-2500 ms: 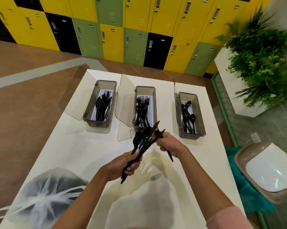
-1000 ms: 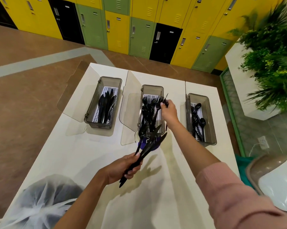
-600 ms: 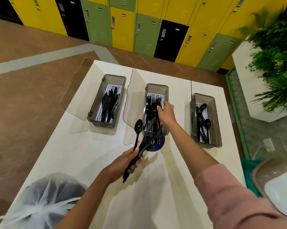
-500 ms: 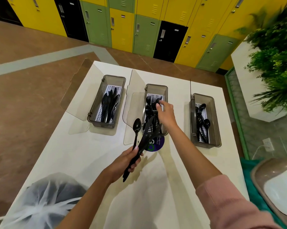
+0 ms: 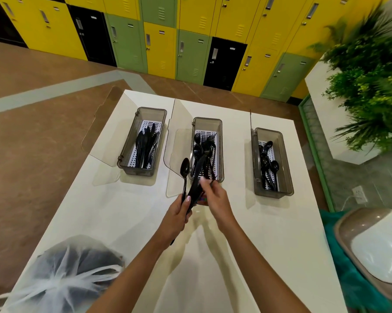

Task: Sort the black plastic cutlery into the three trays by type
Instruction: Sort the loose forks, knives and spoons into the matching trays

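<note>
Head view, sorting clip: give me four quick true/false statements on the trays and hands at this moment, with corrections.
1. The left hand grips a bundle of black plastic cutlery with a spoon sticking up. True.
2. The right-hand smoky clear plastic tray holds forks. False: it holds spoons; the forks lie in the middle tray.
3. The right hand is reaching into the left tray. False: it is at the bundle, near the middle tray's front end.
4. All three tray lids stand open. True.

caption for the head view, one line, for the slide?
Left hand grips a cutlery bundle with a spoon sticking up; right hand reaches into it before three trays.
</note>
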Demonstrator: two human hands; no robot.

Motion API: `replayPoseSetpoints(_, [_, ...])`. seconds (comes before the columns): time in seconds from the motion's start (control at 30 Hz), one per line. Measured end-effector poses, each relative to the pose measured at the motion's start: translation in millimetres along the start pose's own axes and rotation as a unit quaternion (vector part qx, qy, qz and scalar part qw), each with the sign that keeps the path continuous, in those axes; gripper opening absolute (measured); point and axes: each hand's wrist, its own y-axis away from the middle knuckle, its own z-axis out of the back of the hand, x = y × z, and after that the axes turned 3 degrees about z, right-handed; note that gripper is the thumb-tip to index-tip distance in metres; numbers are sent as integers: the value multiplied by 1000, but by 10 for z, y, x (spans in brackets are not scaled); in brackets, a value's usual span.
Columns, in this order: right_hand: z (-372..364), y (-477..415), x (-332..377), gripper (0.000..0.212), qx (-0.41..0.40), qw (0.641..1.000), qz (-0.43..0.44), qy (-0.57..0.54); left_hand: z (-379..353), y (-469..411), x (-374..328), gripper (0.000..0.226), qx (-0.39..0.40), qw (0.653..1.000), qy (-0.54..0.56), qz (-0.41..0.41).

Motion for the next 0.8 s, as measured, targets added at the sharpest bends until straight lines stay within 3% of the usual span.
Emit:
replayPoseSetpoints(0.23, [83, 79, 1, 9, 25, 999, 35, -29, -58, 83, 11, 19, -38, 998, -26, -36])
replayPoseSetpoints(0.43, [160, 115, -14, 21, 41, 996, 29, -70, -88, 89, 57, 26, -58, 996, -42, -44])
replayPoseSetpoints(0.8, [87, 174, -70, 22, 38, 998, 16, -54, -139, 107, 147, 22, -45, 996, -65, -50])
